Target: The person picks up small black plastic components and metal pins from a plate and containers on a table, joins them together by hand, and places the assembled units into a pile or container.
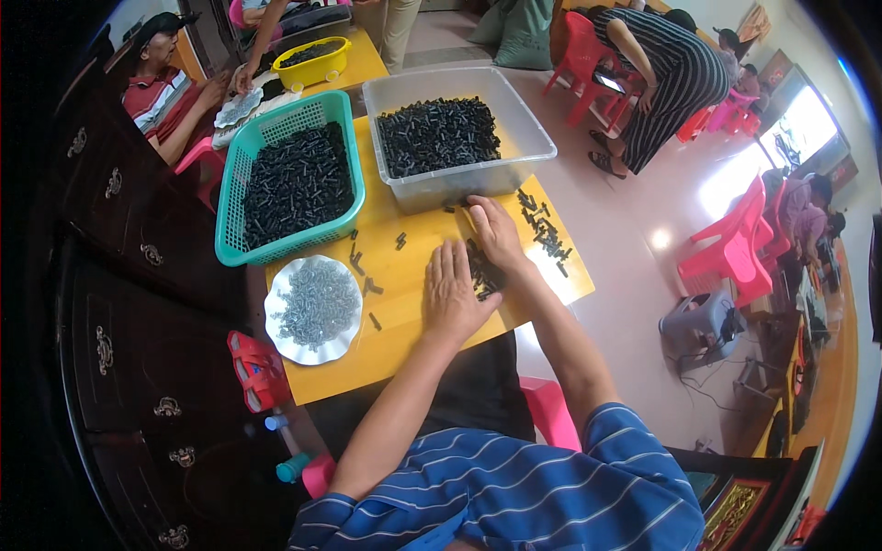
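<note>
On the yellow table [404, 303], a small pile of black plastic pieces [483, 272] lies between my two hands. My left hand [450, 292] rests flat along the pile's left side, fingers stretched forward. On the far right side, my right hand [496, 235] curves around the pile, its fingers loosely extended near the base of the clear bin; whether a piece sits under them is hidden. More black pieces [544, 230] are scattered by the table's right edge, and a few loose ones [358, 259] lie left of my hands. Neither hand visibly grips anything.
A clear plastic bin [533, 151] and a green basket [347, 138], both holding black pieces, stand at the far side. A scalloped white plate [276, 323] carries small shiny pieces. Dark drawers [119, 275] flank the left; pink chairs [735, 248] and people are around.
</note>
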### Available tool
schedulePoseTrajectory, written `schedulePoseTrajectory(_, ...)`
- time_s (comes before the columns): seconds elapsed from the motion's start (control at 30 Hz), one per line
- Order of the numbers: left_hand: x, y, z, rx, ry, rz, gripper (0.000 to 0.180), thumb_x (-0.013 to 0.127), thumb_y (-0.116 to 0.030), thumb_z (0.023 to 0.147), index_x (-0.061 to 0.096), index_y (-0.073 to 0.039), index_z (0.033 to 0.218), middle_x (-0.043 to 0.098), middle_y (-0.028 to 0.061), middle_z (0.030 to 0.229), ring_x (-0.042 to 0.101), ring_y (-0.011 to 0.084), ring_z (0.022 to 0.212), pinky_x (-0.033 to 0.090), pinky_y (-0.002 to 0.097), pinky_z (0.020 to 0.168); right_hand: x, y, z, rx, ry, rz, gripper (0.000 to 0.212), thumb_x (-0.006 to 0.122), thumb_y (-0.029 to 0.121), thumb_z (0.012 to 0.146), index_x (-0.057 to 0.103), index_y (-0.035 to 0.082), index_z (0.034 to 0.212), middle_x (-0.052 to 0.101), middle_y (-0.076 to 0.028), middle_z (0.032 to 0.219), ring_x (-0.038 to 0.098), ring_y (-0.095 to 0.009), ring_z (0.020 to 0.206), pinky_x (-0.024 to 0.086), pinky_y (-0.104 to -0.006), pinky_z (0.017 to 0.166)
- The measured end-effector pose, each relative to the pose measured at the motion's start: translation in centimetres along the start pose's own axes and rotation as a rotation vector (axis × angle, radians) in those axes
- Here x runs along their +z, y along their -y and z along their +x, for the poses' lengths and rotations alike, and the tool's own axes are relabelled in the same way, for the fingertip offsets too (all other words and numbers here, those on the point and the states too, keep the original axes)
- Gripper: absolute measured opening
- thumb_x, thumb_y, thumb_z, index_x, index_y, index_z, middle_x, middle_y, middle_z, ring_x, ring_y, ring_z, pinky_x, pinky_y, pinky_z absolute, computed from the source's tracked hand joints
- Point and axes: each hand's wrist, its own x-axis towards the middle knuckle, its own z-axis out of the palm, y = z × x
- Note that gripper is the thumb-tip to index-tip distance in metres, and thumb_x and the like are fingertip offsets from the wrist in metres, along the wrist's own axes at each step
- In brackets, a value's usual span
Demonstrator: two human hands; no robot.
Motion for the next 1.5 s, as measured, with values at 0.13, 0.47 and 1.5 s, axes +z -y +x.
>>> schedulePoseTrajectory(0.13,0.0,0.0,0.0,0.010,-0.009,-0.004,0.112,0.083,-0.045,0.074,0.024,0.003,0.156,0.032,0.0287,0.158,0.027,0.0420,0.150,0.020,0.0512,0.124,0.3,-0.1,-0.2,0.009,-0.003,0.016,0.040,0.045,0.032,0.108,0.064,0.001,0.124,0.068,-0.018,0.120,0.064,-0.034,0.112,0.048,-0.0393,0.099)
schedulePoseTrajectory(0.47,-0.2,0.4,-0.1,0.033,-0.051,-0.081,0.111,0.086,-0.041,0.072,0.026,0.003,0.155,0.033,0.0288,0.157,0.030,0.0416,0.148,0.023,0.0493,0.124,-2.7,0.3,-4.7,0.505,-0.292,0.710,0.046,0.044,0.039,0.108,0.060,0.001,0.129,0.066,-0.012,0.119,0.062,-0.021,0.109,0.049,-0.0331,0.094)
schedulePoseTrajectory(1.5,0.1,0.5,-0.1,0.048,-0.048,-0.066,0.105,0.084,-0.031,0.072,0.028,0.000,0.155,0.036,0.0257,0.157,0.031,0.0396,0.148,0.025,0.0477,0.124,-2.6,1.6,-7.0,0.185,-0.138,-0.074,0.040,0.069,0.011,0.088,0.057,-0.001,0.125,0.061,-0.022,0.122,0.057,-0.040,0.116,0.046,-0.0460,0.100)
